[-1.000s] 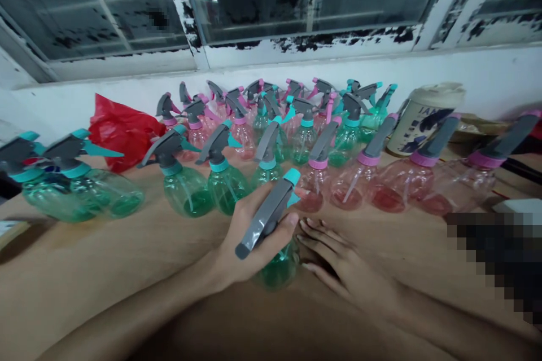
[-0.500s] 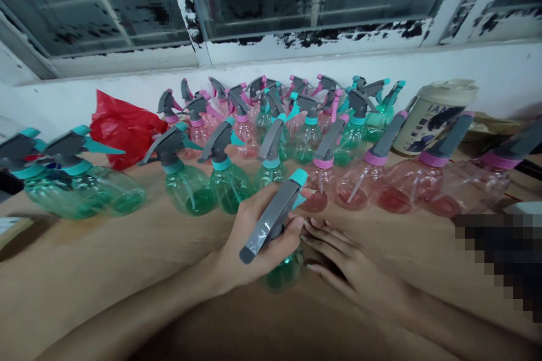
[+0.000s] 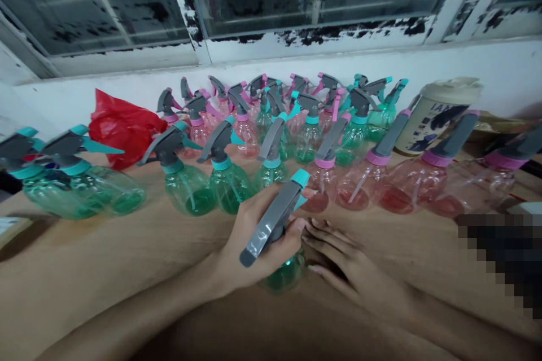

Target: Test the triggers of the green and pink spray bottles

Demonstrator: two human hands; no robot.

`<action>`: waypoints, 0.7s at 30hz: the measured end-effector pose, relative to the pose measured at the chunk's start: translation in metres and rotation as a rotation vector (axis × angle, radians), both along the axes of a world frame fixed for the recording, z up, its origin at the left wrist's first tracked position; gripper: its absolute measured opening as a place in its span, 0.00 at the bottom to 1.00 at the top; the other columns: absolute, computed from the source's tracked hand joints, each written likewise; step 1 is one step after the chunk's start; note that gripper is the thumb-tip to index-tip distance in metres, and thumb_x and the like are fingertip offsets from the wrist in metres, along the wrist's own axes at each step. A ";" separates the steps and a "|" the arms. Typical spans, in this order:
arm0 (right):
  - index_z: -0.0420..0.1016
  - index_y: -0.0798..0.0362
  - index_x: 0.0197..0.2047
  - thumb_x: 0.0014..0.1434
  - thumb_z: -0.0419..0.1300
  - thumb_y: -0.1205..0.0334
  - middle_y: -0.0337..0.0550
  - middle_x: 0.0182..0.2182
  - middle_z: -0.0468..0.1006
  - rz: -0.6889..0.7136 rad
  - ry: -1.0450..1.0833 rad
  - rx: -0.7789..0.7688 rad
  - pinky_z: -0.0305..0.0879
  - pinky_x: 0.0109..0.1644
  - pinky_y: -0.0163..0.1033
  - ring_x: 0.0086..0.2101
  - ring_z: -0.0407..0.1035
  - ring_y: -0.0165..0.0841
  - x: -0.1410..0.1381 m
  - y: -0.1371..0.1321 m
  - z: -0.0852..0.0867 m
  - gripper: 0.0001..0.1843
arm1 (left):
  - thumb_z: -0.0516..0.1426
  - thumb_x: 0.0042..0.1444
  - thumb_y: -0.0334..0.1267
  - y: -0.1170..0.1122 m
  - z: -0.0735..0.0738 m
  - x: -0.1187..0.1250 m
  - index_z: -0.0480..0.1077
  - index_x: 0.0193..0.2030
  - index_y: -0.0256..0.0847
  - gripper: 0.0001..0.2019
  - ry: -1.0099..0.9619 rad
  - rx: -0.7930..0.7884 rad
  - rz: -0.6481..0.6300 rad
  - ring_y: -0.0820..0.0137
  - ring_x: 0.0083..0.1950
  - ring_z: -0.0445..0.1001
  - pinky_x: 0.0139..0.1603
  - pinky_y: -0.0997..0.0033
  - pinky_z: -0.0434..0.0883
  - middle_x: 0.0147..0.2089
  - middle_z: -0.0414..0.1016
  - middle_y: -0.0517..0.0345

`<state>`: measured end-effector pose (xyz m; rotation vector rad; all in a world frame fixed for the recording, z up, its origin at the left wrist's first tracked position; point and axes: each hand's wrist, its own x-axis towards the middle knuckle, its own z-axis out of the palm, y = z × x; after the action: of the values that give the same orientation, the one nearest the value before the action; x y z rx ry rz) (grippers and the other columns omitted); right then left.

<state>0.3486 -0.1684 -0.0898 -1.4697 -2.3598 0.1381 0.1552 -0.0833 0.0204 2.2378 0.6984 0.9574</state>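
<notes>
Wrapped round the neck of a green spray bottle (image 3: 284,276), my left hand (image 3: 249,242) holds it upright near the table's front. Its grey trigger head (image 3: 273,220) has a turquoise nozzle and points away from me. My fingers hide the collar and much of the bottle's body. My right hand (image 3: 345,256) lies just right of the bottle, fingers stretched out towards it, palm down near the table. Whether its fingertips touch the bottle or the other hand, I cannot tell. Beyond both hands stands a row of green spray bottles (image 3: 231,186) and pink spray bottles (image 3: 353,192).
More spray bottles (image 3: 307,138) crowd behind the front row, by the wall. A red plastic bag (image 3: 122,130) sits at the back left, a cream tumbler (image 3: 436,115) at the back right. The wooden table (image 3: 127,259) runs below them. A dark blurred patch covers the right edge.
Almost nothing differs. The view has shifted very slightly; both hands and the held spray bottle keep their places.
</notes>
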 end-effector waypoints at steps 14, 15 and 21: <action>0.65 0.53 0.63 0.67 0.51 0.55 0.45 0.64 0.64 -0.012 0.017 -0.019 0.58 0.64 0.57 0.63 0.56 0.41 0.000 0.001 0.002 0.23 | 0.52 0.60 0.39 -0.002 0.006 -0.003 0.67 0.34 0.42 0.06 0.041 -0.020 0.000 0.69 0.29 0.73 0.29 0.69 0.71 0.30 0.72 0.59; 0.64 0.53 0.63 0.67 0.51 0.55 0.45 0.64 0.64 -0.011 0.019 -0.017 0.59 0.64 0.57 0.63 0.56 0.41 0.001 0.001 0.002 0.23 | 0.52 0.60 0.38 -0.002 0.006 -0.003 0.68 0.34 0.42 0.06 0.039 0.002 -0.017 0.69 0.28 0.73 0.29 0.69 0.71 0.30 0.73 0.58; 0.62 0.53 0.64 0.67 0.52 0.56 0.45 0.64 0.63 -0.016 0.039 0.008 0.58 0.64 0.57 0.64 0.56 0.41 0.001 0.001 -0.001 0.24 | 0.53 0.57 0.39 0.000 0.004 -0.004 0.67 0.34 0.44 0.04 0.046 0.024 0.057 0.68 0.31 0.72 0.33 0.67 0.72 0.31 0.72 0.60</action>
<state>0.3495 -0.1675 -0.0911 -1.4685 -2.3149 0.1513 0.1509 -0.0835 0.0244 2.2781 0.7788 0.9483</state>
